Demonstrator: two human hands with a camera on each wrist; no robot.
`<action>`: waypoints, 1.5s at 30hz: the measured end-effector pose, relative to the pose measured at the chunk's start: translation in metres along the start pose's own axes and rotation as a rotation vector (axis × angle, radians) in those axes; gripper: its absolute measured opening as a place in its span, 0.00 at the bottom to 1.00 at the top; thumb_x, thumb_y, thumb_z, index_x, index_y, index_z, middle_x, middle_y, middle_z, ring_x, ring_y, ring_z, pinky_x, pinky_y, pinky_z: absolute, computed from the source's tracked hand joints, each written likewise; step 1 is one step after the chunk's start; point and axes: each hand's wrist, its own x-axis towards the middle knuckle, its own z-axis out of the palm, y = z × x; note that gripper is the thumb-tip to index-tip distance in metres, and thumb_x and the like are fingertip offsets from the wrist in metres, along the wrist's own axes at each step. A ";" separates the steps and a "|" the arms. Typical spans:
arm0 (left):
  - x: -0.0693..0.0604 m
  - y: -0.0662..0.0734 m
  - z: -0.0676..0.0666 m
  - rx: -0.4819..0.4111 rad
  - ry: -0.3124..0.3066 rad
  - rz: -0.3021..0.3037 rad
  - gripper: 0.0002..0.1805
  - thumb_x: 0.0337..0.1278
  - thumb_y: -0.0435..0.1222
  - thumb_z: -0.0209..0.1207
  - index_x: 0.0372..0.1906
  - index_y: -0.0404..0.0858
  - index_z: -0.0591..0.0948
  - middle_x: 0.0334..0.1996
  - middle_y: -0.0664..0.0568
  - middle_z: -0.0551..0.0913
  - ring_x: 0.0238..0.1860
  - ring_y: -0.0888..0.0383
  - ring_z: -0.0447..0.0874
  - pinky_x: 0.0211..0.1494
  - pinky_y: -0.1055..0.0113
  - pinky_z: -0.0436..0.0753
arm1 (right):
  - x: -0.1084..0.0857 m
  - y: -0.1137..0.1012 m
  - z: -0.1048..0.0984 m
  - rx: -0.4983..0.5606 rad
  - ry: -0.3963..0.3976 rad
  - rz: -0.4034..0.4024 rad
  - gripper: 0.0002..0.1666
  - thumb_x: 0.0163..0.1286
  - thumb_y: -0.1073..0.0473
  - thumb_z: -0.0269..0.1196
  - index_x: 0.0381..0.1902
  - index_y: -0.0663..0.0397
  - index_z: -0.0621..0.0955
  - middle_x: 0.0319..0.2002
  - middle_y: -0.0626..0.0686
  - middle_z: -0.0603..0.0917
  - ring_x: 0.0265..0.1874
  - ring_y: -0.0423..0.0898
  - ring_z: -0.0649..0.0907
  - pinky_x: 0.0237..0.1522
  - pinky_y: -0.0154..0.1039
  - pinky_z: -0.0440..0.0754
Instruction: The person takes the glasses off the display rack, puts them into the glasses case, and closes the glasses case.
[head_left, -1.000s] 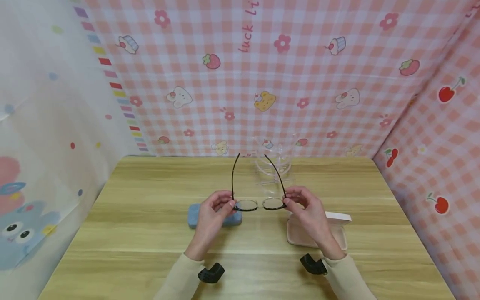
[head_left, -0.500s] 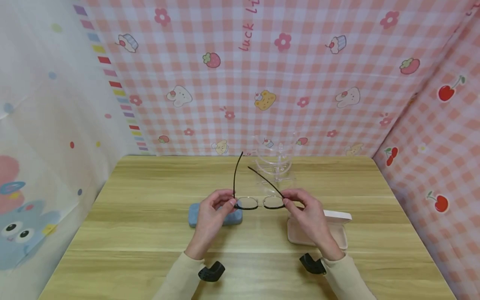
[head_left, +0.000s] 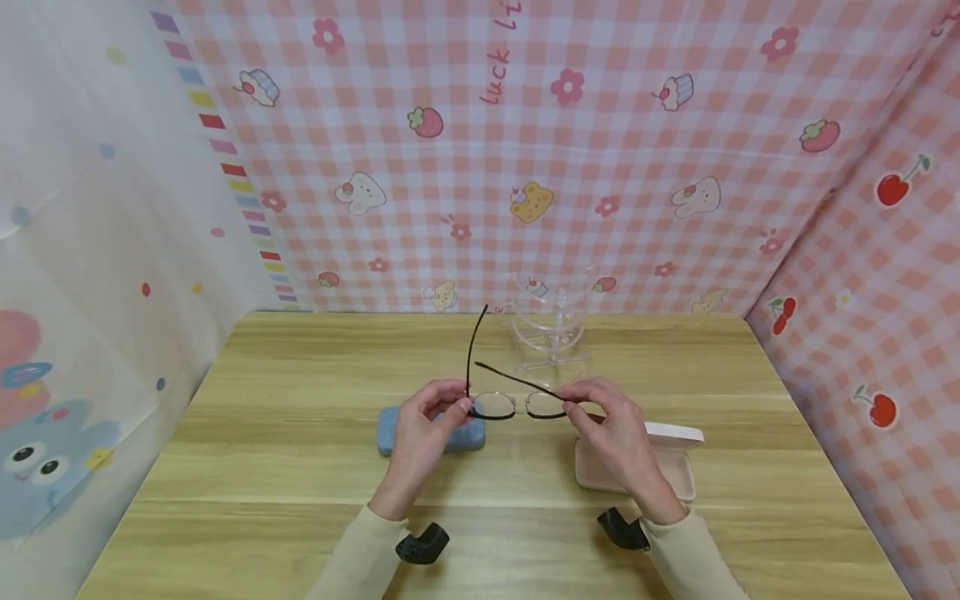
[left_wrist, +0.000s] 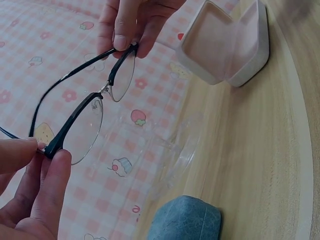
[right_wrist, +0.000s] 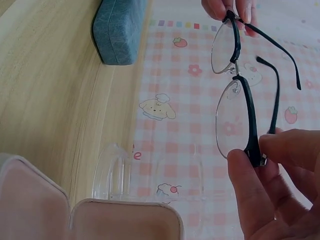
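Glasses (head_left: pixel 531 407) btwn the two hands, held up off the tabletop (head_left: pixel 517 533). L temple points fwd, away from person; R temple angled inward, tip near the L one. Both forearms reach fwd, hands approx level, palms facing in. L hand (head_left: pixel 426 425) pinches L hinge end, thumb + fingers; R hand (head_left: pixel 611 421) grips R hinge end likewise. Blue case (head_left: pixel 463 437) below/behind L hand; open case (head_left: pixel 597 471) below R; clear stand (head_left: pixel 553 333) farther back.

Blue case (head_left: pixel 468 437) and open case (head_left: pixel 598 470) flank a free gap.
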 end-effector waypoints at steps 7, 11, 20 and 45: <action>-0.001 0.001 -0.002 0.002 0.009 0.008 0.13 0.64 0.24 0.65 0.52 0.27 0.84 0.43 0.39 0.85 0.40 0.52 0.86 0.44 0.63 0.90 | 0.001 -0.001 0.001 -0.031 -0.030 -0.014 0.13 0.68 0.74 0.67 0.43 0.54 0.91 0.47 0.51 0.84 0.47 0.49 0.85 0.45 0.39 0.89; 0.000 0.001 -0.003 0.020 0.008 0.010 0.12 0.64 0.24 0.65 0.52 0.29 0.85 0.42 0.40 0.85 0.40 0.51 0.86 0.46 0.57 0.90 | 0.002 -0.003 0.002 -0.045 -0.058 0.002 0.14 0.68 0.75 0.66 0.43 0.55 0.91 0.48 0.51 0.84 0.49 0.50 0.84 0.47 0.41 0.88; -0.002 0.001 -0.004 0.091 0.026 0.019 0.11 0.63 0.26 0.67 0.50 0.32 0.88 0.45 0.41 0.88 0.39 0.54 0.88 0.46 0.54 0.90 | 0.001 -0.004 0.004 -0.047 -0.074 -0.006 0.16 0.67 0.77 0.64 0.43 0.55 0.91 0.47 0.51 0.84 0.48 0.50 0.85 0.48 0.42 0.88; -0.004 -0.003 -0.007 0.388 0.042 0.232 0.09 0.55 0.24 0.70 0.37 0.39 0.93 0.38 0.50 0.88 0.40 0.54 0.88 0.42 0.69 0.88 | -0.002 -0.007 0.012 -0.025 -0.042 0.007 0.11 0.66 0.75 0.67 0.39 0.56 0.90 0.45 0.52 0.85 0.48 0.51 0.85 0.46 0.41 0.89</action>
